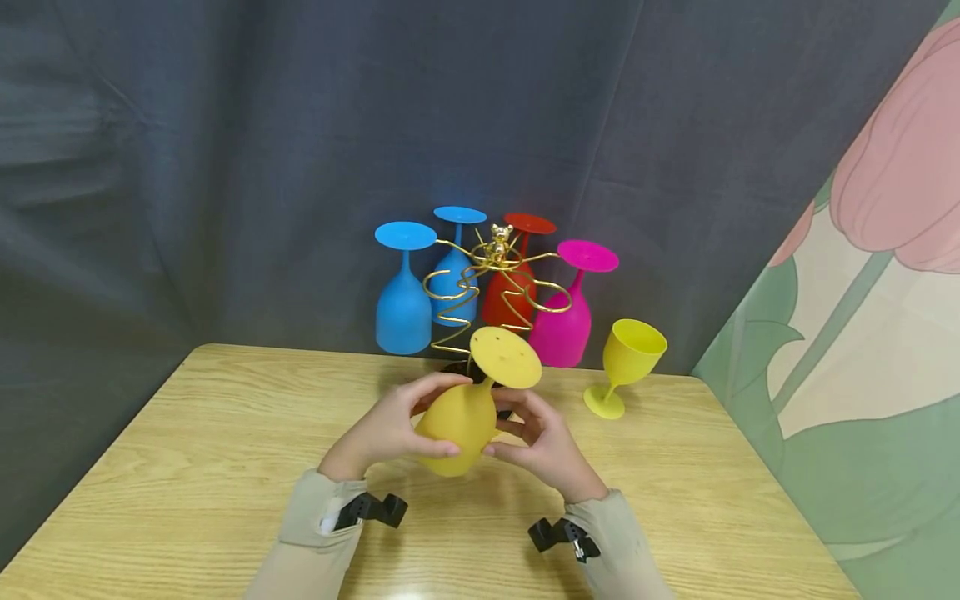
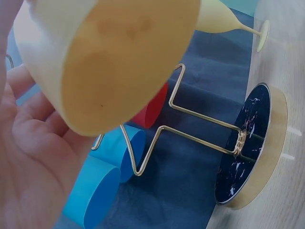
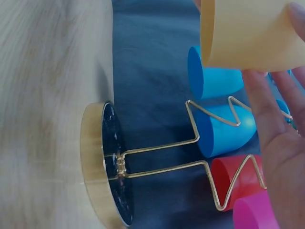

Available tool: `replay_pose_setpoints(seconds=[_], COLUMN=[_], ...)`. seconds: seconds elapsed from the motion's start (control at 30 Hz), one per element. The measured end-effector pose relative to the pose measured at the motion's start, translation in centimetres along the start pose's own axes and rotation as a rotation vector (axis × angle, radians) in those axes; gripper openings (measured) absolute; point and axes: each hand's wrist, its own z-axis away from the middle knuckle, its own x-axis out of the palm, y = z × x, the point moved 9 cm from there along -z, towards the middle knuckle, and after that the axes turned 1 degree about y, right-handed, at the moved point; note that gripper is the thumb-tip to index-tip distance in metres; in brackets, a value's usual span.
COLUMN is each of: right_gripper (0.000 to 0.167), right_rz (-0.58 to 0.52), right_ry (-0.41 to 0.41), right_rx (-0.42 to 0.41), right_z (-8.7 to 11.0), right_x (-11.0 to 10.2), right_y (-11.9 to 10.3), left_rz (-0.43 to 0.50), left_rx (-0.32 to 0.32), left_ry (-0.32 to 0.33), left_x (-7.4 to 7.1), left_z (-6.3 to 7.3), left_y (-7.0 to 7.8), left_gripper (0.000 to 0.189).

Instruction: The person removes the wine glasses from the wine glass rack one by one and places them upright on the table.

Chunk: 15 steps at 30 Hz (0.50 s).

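Observation:
A yellow goblet (image 1: 462,421) is held upside down and tilted above the table, its round foot (image 1: 506,357) uppermost. My left hand (image 1: 393,427) grips the bowl from the left, thumb on the front. On the other side my right hand (image 1: 542,442) holds the bowl between thumb and fingers. Just behind stands a gold wire rack (image 1: 551,298) with a bear figure on top. Two blue goblets (image 1: 403,312), a red goblet (image 1: 512,287) and a magenta goblet (image 1: 564,329) hang inverted from its loops. The goblet's open mouth (image 2: 128,62) shows in the left wrist view.
Another yellow goblet (image 1: 632,354) stands upright at the right of the wooden table (image 1: 225,467). The rack's round base (image 3: 97,167), black on top with a gold rim, sits on the table. A dark curtain (image 1: 300,167) hangs behind, and a flowered panel (image 1: 847,375) is at the right.

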Motion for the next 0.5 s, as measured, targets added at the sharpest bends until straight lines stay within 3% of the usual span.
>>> replay_pose_setpoints(seconds=[0.27, 0.5], right_gripper=[0.061, 0.061], right_rz=[-0.029, -0.002], right_ry=[-0.016, -0.003], right_rx=[0.009, 0.015], right_z=[0.2, 0.1], right_x=[0.1, -0.1], right_y=[1.0, 1.3], left_rz=[-0.048, -0.146], left_rx=[-0.019, -0.012], left_ry=[-0.010, 0.052], left_x=[0.4, 0.1], left_z=[-0.1, -0.3], left_y=[-0.1, 0.4], left_gripper=[0.073, 0.073])
